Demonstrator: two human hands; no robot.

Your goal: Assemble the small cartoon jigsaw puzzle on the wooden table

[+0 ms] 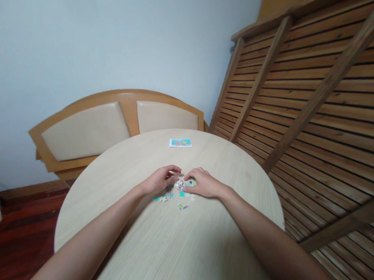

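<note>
Several small colourful puzzle pieces (pixel 170 194) lie scattered in the middle of a round pale wooden table (pixel 168 251). My left hand (pixel 161 179) rests over them with fingers curled, fingertips pinched at a piece. My right hand (pixel 202 183) sits just right of it, fingers curled down on the pieces (pixel 186 184), thumb close to my left fingertips. What each pinch holds is too small to name. A small colourful picture card (pixel 180 143) lies flat near the table's far edge.
A wooden bench back with two beige padded panels (pixel 110 123) stands against the pale wall behind the table. A slatted wooden frame (pixel 314 107) leans at the right. Dark red floor (pixel 18 235) shows at the left.
</note>
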